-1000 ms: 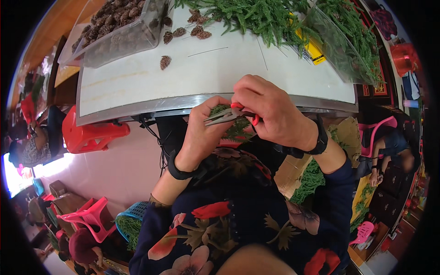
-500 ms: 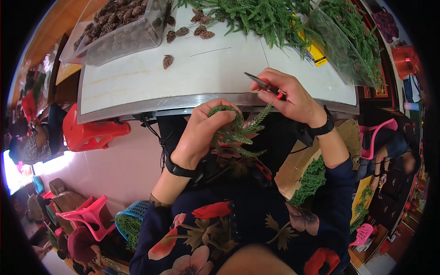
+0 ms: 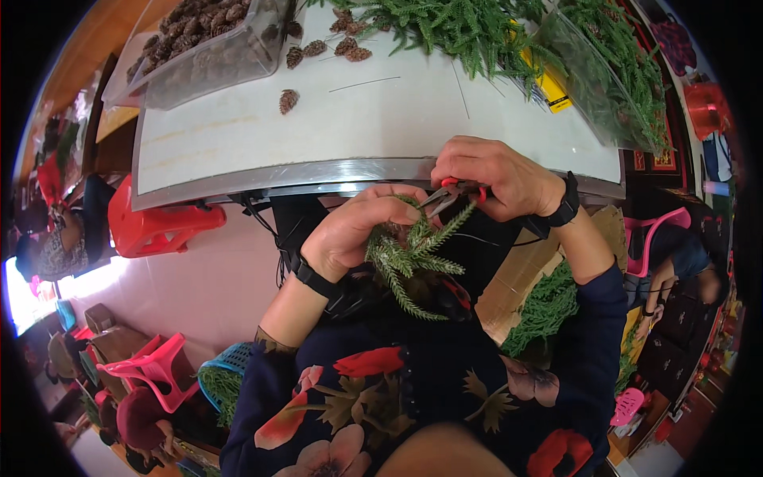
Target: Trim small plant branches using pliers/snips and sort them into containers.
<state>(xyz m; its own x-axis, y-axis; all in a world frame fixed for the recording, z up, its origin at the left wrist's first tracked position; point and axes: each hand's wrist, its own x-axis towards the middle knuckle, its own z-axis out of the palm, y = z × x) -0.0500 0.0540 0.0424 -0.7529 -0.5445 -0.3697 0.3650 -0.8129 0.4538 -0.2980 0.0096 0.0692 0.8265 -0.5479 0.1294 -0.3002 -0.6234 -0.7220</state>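
Observation:
My left hand (image 3: 358, 233) grips a bunch of green artificial fir sprigs (image 3: 409, 262) in front of my chest, below the table's front edge. My right hand (image 3: 497, 176) holds red-handled pliers (image 3: 449, 195), whose jaws point left into the top of the sprigs, close to my left fingers. Both wrists carry dark bands. A thin wire trails from the sprigs toward the right.
The white table (image 3: 238, 135) holds a clear tray of pine cones (image 3: 211, 36), loose cones (image 3: 288, 99), a pile of green sprigs (image 3: 469, 28) and a clear bag of greenery (image 3: 616, 71). Red and pink plastic stools (image 3: 155, 226) stand on the floor. Another person sits at right (image 3: 671, 266).
My right hand with the pliers swung out to the right, then came back left and down, so the jaws now meet the sprigs held by my left hand.

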